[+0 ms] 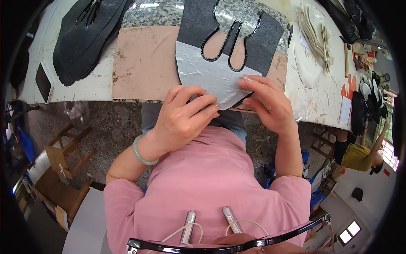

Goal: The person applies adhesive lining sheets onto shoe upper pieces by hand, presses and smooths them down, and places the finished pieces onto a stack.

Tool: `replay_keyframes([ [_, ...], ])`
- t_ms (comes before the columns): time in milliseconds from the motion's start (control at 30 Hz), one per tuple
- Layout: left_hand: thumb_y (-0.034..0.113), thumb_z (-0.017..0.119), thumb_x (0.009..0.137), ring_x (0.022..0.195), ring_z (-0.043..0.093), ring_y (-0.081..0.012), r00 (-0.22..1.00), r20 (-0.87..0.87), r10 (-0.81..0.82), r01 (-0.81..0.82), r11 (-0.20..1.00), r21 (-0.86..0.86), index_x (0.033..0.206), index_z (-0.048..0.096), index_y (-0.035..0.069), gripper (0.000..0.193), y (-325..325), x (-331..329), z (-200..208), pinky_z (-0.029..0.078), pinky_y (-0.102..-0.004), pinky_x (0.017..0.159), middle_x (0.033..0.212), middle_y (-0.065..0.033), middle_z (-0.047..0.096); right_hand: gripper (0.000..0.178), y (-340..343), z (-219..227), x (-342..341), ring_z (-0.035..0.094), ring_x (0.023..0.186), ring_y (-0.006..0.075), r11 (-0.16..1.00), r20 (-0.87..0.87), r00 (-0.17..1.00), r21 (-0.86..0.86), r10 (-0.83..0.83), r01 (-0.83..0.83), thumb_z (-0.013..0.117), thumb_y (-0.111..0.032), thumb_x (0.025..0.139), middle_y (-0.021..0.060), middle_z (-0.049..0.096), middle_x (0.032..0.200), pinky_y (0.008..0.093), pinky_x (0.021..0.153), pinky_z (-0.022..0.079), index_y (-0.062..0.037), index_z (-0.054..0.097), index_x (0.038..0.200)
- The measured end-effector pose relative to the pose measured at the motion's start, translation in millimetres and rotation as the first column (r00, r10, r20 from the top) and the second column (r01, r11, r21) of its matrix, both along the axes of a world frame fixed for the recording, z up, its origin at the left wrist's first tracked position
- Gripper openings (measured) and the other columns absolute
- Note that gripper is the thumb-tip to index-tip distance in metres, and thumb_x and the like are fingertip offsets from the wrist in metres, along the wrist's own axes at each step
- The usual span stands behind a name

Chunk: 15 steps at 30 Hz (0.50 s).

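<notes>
A dark grey shoe upper (266, 40), with a pale silvery-white fabric patch (211, 76) over its toe end, lies before me on a pinkish-tan board. Two rounded cut-outs with black edging flank a narrow black strip in its middle. My left hand (184, 112) has its fingers bent and drawn in at the lower edge of the patch, gripping the upper there; its thumb is hidden. The fingertips of my right hand (268, 99) rest on the patch's right side, with the thumb apart from them near the edge. Small wrinkles show in the patch.
The tan board (144, 63) lies by a speckled stone slab (152, 15). Black shoe pieces (80, 46) and a white phone-like device (43, 82) are at left. Stacked pale cut pieces (315, 31) sit at right. A wooden stool (67, 148) stands below; another person (355, 156) is far right.
</notes>
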<state>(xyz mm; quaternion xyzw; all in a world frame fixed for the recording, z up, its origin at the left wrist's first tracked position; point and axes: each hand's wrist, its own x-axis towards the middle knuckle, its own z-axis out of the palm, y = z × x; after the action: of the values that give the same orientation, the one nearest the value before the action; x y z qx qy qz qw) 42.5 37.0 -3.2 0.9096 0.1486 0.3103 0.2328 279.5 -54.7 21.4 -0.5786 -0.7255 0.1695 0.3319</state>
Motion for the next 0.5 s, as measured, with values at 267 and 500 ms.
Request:
replay_keyframes([
  [267, 0.002, 0.075, 0.070, 0.092, 0.060, -0.0249, 0.998, 0.069, -0.011, 0.012, 1.000, -0.009, 0.089, 0.067, 0.003, 0.022, -1, 4, -4, 0.044, -0.0365, 0.079, 0.097, -0.0058, 0.065, 0.046, 5, -6, 8, 0.064, 0.103, 0.0290, 0.995, -0.101, 0.992, -0.047, 0.081, -0.086, 0.067, 0.005, 0.078, 0.0133, 0.066, 0.114, 0.0355, 0.081, 0.054, -0.0036, 0.061, 0.123],
  [500, -0.005, 0.067, 0.078, 0.096, 0.060, -0.0320, 0.997, 0.029, 0.074, -0.073, 0.997, -0.030, 0.092, 0.060, 0.000, 0.017, 24, 0, 12, 0.048, -0.0401, 0.083, 0.097, -0.0120, 0.062, 0.047, 20, -7, -23, 0.062, 0.100, 0.0295, 0.996, -0.320, 0.944, -0.061, -0.086, 0.070, 0.074, 0.000, 0.074, 0.0115, 0.065, 0.110, 0.0341, 0.076, 0.055, -0.0028, 0.062, 0.120],
])
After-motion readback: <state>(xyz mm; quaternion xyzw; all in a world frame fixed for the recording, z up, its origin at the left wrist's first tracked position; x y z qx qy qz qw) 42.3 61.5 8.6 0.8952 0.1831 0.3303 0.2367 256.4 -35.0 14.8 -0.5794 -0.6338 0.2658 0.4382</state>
